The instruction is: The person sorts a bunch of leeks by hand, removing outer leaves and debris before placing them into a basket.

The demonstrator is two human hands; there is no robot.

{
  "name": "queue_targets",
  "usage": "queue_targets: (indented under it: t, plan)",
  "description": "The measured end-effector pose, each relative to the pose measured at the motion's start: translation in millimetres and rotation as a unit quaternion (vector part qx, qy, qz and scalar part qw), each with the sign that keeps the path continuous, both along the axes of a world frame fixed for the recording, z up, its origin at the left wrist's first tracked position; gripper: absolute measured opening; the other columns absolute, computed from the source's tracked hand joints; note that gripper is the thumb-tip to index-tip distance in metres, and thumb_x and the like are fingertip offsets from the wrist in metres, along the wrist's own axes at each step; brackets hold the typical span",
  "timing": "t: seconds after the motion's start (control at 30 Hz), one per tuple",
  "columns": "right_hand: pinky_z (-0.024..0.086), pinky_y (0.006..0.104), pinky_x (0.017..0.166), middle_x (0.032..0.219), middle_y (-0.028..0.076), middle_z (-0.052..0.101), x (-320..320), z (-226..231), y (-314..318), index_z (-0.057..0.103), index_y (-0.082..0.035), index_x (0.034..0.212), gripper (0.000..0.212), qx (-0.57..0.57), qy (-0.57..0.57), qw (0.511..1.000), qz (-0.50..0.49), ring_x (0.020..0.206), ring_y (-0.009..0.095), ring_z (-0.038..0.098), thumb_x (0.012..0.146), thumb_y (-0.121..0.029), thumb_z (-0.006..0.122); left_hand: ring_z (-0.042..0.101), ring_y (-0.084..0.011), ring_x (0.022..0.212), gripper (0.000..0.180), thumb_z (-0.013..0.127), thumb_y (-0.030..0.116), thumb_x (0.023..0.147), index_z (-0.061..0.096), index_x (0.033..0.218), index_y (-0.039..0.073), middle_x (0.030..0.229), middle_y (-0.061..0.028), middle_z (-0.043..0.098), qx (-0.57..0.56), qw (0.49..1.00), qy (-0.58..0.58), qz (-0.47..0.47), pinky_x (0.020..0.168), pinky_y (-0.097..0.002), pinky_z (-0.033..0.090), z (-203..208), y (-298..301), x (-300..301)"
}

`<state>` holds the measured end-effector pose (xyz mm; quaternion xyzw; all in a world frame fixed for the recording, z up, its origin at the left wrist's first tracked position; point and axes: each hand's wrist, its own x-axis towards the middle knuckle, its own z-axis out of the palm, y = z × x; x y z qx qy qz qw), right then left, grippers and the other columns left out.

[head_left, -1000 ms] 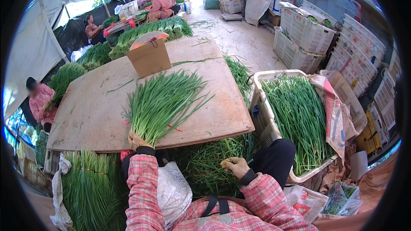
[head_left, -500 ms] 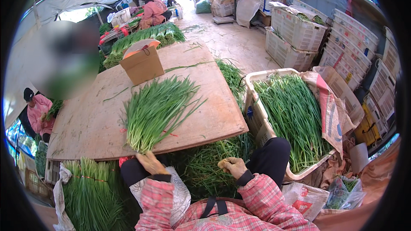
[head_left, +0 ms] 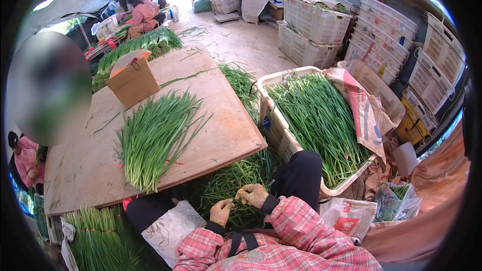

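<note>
In front of my lap, my left hand (head_left: 221, 213) and my right hand (head_left: 253, 195) are close together, both in yellowish gloves. Their fingers are pinched, and whatever lies between them is too small to make out. Below and behind them is a heap of loose green chive leaves (head_left: 236, 178). A bunch of chives (head_left: 156, 138) lies fanned out on the wooden board (head_left: 221, 133), its pale stem ends toward me at the near edge. A bit of red tie (head_left: 175, 162) shows beside the bunch.
A cardboard box (head_left: 133, 83) stands on the board. To my right, a cream crate (head_left: 286, 138) is full of chives, a sack over its side. Tied chives (head_left: 103, 241) stand at lower left. Stacked crates (head_left: 379, 35) line the right wall. Co-workers (head_left: 143, 15) sit farther back.
My left hand has left the stem ends of the chives and come right, up to my right hand. The whole view has shifted, so the board and crates appear farther left.
</note>
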<state>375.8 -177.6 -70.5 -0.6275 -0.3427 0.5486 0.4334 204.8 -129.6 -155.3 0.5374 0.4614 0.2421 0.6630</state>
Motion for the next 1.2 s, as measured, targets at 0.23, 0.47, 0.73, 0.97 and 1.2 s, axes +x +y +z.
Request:
queue_targets:
  t: [0.23, 0.47, 0.73, 0.97, 1.2]
  plan:
    - [0.037, 0.0200, 0.045, 0.058, 0.000, 0.056, -5.8, 4.4, 7.3, 0.064, -0.003, 0.078, 0.023, -0.028, -0.043, 0.999, -0.010, 0.047, 0.005, 0.045, 0.085, -0.024, 0.058, 0.060, -0.0134, 0.072, 0.023, 0.054, 0.008, 0.084, 0.057, 0.104, -0.005, 0.084, -0.0090, 0.064, -0.072, 0.996, -0.043, -0.005, 0.067, -0.0243, 0.048, -18.1, -0.2, 1.6]
    - [0.043, 0.0201, 0.054, 0.078, 0.002, 0.062, -4.0, -23.9, 10.7, 0.059, 0.001, 0.103, 0.023, -0.034, -0.040, 0.996, -0.070, 0.058, 0.006, 0.051, 0.084, -0.011, 0.054, 0.062, -0.0188, 0.080, 0.025, 0.050, 0.003, 0.085, 0.054, 0.107, -0.006, 0.090, -0.0122, 0.063, -0.139, 0.988, -0.048, -0.048, 0.074, -0.0282, 0.050, -17.1, -4.1, 17.2]
    - [0.042, 0.0182, 0.053, 0.082, 0.003, 0.063, -6.7, -1.0, 7.3, 0.060, -0.001, 0.103, 0.022, -0.051, 0.001, 0.992, -0.118, 0.060, 0.005, 0.052, 0.086, -0.009, 0.050, 0.061, -0.0205, 0.081, 0.024, 0.049, 0.007, 0.088, 0.054, 0.107, -0.007, 0.093, -0.0140, 0.061, -0.285, 0.955, -0.060, -0.063, 0.074, -0.0291, 0.051, -22.6, -18.1, 20.8]
    - [0.043, 0.0196, 0.053, 0.073, 0.004, 0.060, -7.3, -22.7, -16.7, 0.061, 0.002, 0.094, 0.018, -0.033, 0.011, 0.990, -0.136, 0.057, 0.008, 0.051, 0.087, -0.010, 0.050, 0.062, -0.0219, 0.083, 0.027, 0.045, 0.005, 0.087, 0.052, 0.110, -0.007, 0.094, -0.0159, 0.062, -0.245, 0.966, -0.045, -0.076, 0.076, -0.0287, 0.050, -13.1, -18.4, 12.7]
    - [0.037, 0.0199, 0.042, 0.062, 0.003, 0.058, 2.2, -19.4, -30.7, 0.063, 0.000, 0.089, 0.020, -0.030, 0.006, 0.990, -0.139, 0.046, 0.006, 0.045, 0.089, -0.015, 0.049, 0.061, -0.0205, 0.081, 0.028, 0.048, 0.010, 0.088, 0.053, 0.109, -0.006, 0.092, -0.0147, 0.062, -0.210, 0.974, -0.076, -0.030, 0.074, -0.0294, 0.050, -14.7, -8.4, 19.1]
